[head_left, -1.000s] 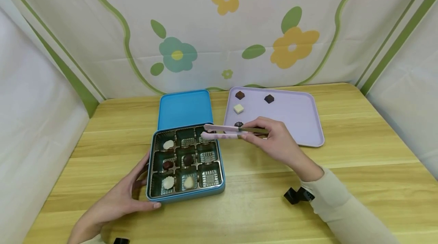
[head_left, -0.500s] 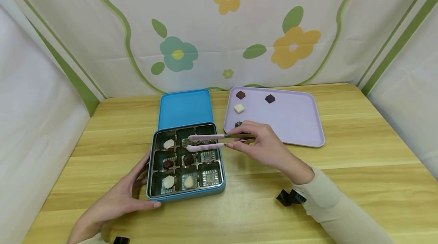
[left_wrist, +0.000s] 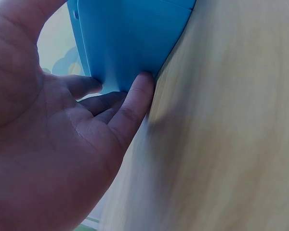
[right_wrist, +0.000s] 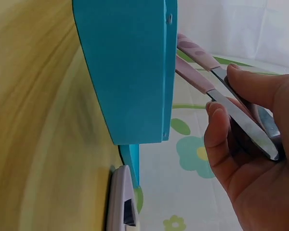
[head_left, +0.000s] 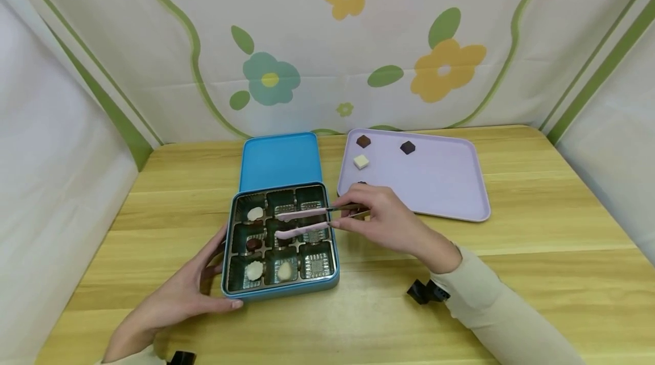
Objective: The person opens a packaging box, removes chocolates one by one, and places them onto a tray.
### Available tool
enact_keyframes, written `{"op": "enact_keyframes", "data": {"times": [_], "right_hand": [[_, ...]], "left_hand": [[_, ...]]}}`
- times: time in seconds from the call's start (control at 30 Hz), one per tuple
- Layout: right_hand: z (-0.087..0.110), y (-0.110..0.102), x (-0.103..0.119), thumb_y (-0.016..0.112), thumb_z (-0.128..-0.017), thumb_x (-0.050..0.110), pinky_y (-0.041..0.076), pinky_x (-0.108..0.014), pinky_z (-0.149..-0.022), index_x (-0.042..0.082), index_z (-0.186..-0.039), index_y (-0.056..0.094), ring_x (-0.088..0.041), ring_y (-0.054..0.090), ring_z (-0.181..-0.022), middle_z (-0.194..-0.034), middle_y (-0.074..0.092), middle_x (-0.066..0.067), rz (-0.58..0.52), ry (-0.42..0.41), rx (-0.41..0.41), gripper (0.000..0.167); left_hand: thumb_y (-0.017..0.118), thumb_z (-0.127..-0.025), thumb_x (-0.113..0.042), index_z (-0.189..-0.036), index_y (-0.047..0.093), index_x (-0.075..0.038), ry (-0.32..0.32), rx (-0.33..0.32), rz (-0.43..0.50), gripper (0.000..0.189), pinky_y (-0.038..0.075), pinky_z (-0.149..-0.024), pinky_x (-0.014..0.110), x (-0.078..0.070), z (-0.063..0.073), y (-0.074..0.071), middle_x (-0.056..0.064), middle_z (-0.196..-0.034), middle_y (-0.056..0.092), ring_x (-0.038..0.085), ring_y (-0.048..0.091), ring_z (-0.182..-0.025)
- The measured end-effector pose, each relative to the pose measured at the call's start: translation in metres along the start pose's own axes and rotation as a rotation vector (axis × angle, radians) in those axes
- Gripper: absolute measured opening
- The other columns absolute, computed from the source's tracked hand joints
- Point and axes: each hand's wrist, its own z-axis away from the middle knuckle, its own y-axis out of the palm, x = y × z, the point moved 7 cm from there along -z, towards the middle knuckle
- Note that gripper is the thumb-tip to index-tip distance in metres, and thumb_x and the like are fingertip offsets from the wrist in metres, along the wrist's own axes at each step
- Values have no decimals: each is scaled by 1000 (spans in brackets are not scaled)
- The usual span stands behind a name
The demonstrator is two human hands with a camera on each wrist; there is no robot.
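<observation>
Left grip (head_left: pixel 178 295), spread wide, braces the blue tin (head_left: pixel 291 290) at left, likely for steadiness; right grip (head_left: pixel 393 225) pinches tongs (head_left: pixel 302 231), parted over compartments (head_left: pixel 316 265).

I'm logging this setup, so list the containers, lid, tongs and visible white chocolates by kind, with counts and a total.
Square blue tin: 1
Flat blue lid: 1
Rectangular pale-purple tray: 1
Pink-tipped metal tongs: 1 pair
Rounded white chocolates: 3
Square cream-white chocolate: 1
Total: 8
</observation>
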Motion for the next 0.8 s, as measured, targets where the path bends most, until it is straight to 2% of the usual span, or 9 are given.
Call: {"op": "enact_keyframes", "data": {"times": [0.13, 0.23, 0.4, 0.57, 0.7, 0.8], "right_hand": [[-9, 3, 12, 84, -95, 15, 56, -23, -70, 7, -112, 81, -6, 65, -83, -97, 75, -3, 62, -93, 35, 20], [-18, 7, 23, 84, -96, 18, 54, -22, -68, 7, -113, 80, -6, 60, -76, -97, 74, -3, 143, -133, 91, 20], [-36, 14, 46, 81, -98, 24, 54, -22, -72, 10, -114, 80, -4, 60, -75, -105, 75, -2, 321, -134, 215, 21], [-52, 26, 65, 79, -101, 26, 54, -28, -75, 10, -112, 79, -11, 62, -82, -105, 73, -2, 486, -114, 349, 20], [-60, 36, 66, 76, -102, 23, 59, -31, -82, 8, -112, 80, -16, 69, -92, -107, 75, -4, 515, -90, 430, 18], [-58, 36, 61, 75, -103, 21, 59, -31, -83, 7, -111, 81, -17, 69, -92, -107, 76, -5, 465, -70, 434, 17]], "left_hand": [[93, -84, -16, -173, -1, -40, 6, 4, 14, 131, 50, -102, 18, -1, -1, 0, 24, -180, 8, 62, 40, -148], [93, -84, -16, -173, 0, -41, 8, 1, 14, 131, 50, -102, 18, -2, -1, -1, 23, -180, 8, 61, 39, -149], [93, -85, -16, -173, 0, -40, 20, 3, 3, 131, 50, -102, 17, -4, -1, -2, 24, -180, 7, 62, 39, -148], [93, -85, -16, -173, 0, -40, 27, 5, 2, 130, 49, -103, 17, -5, -1, -2, 23, -180, 8, 61, 40, -149], [93, -85, -17, -174, 1, -39, 26, -1, 3, 130, 47, -105, 15, -3, -3, -2, 23, -180, 11, 59, 42, -148], [93, -85, -16, -174, 0, -39, 18, 6, 10, 130, 47, -105, 15, -1, -2, 0, 24, -180, 10, 59, 42, -148]]}}
